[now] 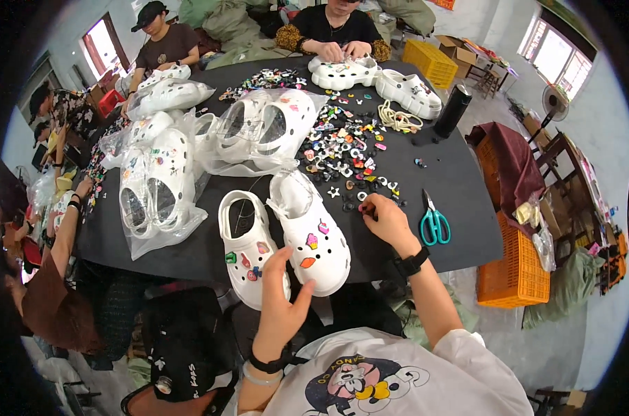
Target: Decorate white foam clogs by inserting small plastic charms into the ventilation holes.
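Note:
Two white clogs lie side by side at the near edge of the black table [460, 187]. My left hand [284, 295] rests open between them, fingers touching the toe of the left clog [248, 244] and the right clog [313, 232], which carries several coloured charms. My right hand [383, 216] is to the right of the clogs, fingers pinched on a small charm at the edge of the pile of loose charms [345, 149].
Teal scissors [433, 223] lie right of my right hand. Bagged white clogs [158, 187] fill the left and middle. Another clog pair [377, 80], a cord coil [397, 118] and a black bottle [453, 109] sit far. Other people work around the table. Orange crates [515, 270] stand right.

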`<state>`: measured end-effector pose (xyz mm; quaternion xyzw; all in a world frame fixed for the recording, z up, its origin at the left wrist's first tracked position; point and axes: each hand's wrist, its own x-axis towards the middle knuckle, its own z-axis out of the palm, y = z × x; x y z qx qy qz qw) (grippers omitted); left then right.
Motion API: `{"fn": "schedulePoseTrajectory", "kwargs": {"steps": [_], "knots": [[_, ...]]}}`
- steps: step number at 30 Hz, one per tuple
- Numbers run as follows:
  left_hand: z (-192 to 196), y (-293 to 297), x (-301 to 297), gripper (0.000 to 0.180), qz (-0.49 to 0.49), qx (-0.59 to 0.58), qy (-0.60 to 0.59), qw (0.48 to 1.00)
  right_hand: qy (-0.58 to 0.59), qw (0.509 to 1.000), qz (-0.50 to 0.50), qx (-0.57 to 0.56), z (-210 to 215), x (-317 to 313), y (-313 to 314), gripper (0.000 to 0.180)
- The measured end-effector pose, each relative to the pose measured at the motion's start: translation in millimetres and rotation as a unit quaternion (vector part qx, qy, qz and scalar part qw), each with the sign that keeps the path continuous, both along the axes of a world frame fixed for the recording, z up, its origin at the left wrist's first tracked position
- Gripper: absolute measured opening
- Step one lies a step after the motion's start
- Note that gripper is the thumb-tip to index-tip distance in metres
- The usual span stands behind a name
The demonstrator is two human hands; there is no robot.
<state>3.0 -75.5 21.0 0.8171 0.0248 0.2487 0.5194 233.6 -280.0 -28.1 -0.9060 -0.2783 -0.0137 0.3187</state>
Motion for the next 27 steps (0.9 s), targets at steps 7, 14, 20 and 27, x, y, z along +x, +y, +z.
{"fn": "schedulePoseTrajectory", "kwargs": {"steps": [7, 14, 20, 27], "knots": [[-40, -17, 8, 0.083, 0.021, 0.013, 0.03, 0.999, 0.269, 0.85, 0.058, 0.448, 9, -13, -5, 0.016], [-50, -21, 12, 0.086, 0.021, -0.013, 0.037, 0.999, 0.43, 0.638, 0.247, 0.589, 33, -50, 1, 0.015], [-51, -14, 11, 0.083, -0.018, 0.007, 0.024, 1.0, 0.474, 0.575, 0.289, 0.601, 33, -68, 10, 0.027], [-45, -20, 10, 0.069, 0.001, 0.034, 0.007, 0.999, 0.495, 0.638, 0.187, 0.559, 43, -85, 8, 0.024]]}}
